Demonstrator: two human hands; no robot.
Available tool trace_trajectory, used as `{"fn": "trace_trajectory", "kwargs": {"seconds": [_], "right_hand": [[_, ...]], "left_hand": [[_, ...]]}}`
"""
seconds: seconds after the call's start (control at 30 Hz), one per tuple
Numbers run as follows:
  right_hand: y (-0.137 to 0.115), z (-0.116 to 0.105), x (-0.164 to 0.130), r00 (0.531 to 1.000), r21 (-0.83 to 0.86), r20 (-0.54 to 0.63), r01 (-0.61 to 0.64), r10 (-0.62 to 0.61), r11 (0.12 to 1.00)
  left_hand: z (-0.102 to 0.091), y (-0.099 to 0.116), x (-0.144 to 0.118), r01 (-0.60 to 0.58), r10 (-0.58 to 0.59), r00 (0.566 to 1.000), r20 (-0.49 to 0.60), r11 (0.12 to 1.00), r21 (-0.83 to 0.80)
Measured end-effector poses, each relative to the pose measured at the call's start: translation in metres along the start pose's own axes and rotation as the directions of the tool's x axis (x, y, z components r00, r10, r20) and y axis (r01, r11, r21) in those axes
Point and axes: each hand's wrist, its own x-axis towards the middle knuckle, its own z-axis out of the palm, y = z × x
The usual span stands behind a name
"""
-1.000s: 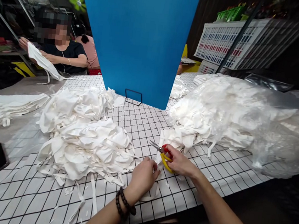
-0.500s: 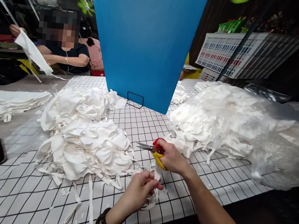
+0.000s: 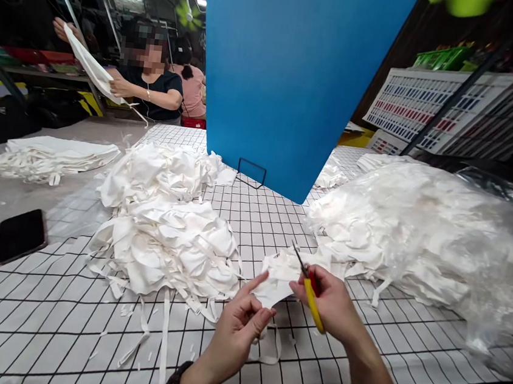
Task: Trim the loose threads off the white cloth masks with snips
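My right hand (image 3: 334, 301) is closed around scissors (image 3: 313, 302) with red and yellow handles, their blades pointing up and away from me. The thumb and fingers of my left hand (image 3: 243, 322) pinch the near edge of a white fabric piece (image 3: 277, 283), with its index finger stretched out. This piece spreads on the table beyond my left hand and reaches near the scissors. Below my fingers a white strap (image 3: 274, 349) hangs in a loop. Left of my hands lies a heap of white fabric pieces (image 3: 172, 247) with loose straps.
A plastic bag of white fabric (image 3: 439, 236) bulges at the right. A blue board (image 3: 286, 85) stands upright on the checked tablecloth (image 3: 254, 210). Left are a phone (image 3: 21, 236) and stacked white fabric (image 3: 63, 156). Across the table a person (image 3: 150, 89) holds up white cloth.
My right hand has moved nearer and turned the scissors from pointing left to pointing away. White fabric now lies spread beyond my left hand, which keeps its pinch. The view has swung left.
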Motion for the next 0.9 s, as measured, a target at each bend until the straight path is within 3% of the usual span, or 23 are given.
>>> {"fn": "trace_trajectory", "kwargs": {"seconds": [0.1,0.2,0.5,0.9], "right_hand": [[-0.005,-0.009,-0.028,0.992,-0.14,0.127,0.028,-0.01,0.99],[-0.008,-0.012,-0.049,0.986,-0.34,0.164,0.08,-0.024,0.937],[-0.015,-0.007,-0.061,0.989,-0.553,0.146,0.065,0.021,0.831],[-0.014,0.002,-0.061,0.991,-0.571,0.135,0.085,-0.008,0.816]], "left_hand": [[0.005,-0.005,0.004,0.067,-0.055,0.996,0.07,0.981,-0.183],[0.008,-0.011,0.005,0.073,-0.054,0.995,0.084,0.968,-0.242],[0.003,-0.012,0.001,-0.058,0.054,0.989,0.139,0.998,0.028],[0.0,-0.01,0.003,-0.098,0.077,0.979,0.188,0.989,0.107]]}}
